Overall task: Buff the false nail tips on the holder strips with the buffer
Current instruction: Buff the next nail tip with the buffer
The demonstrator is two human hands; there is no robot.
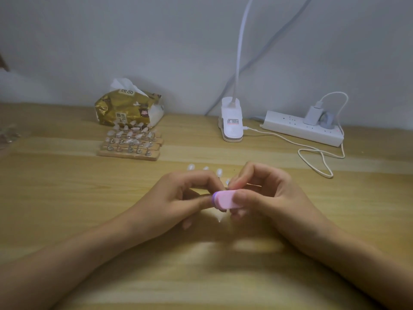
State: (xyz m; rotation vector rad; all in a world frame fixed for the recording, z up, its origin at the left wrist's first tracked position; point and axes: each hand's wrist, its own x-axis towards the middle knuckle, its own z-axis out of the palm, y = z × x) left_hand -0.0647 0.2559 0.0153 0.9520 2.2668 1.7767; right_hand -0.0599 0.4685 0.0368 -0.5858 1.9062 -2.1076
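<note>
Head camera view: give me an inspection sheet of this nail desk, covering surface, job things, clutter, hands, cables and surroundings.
Surface: wooden table, light grain, bright glare patches near the front.
Job's things: pink buffer at centre; holder strip mostly hidden behind the hands, its nail tips showing above the left hand; stacked strips with tips at back left.
Clutter: gold tissue pack behind the stacked strips.
Grippers: left hand curled round the holder strip; right hand grips the buffer.
Cables: white cable looped on the table between clip lamp and power strip.
Surroundings: pale wall.
</note>
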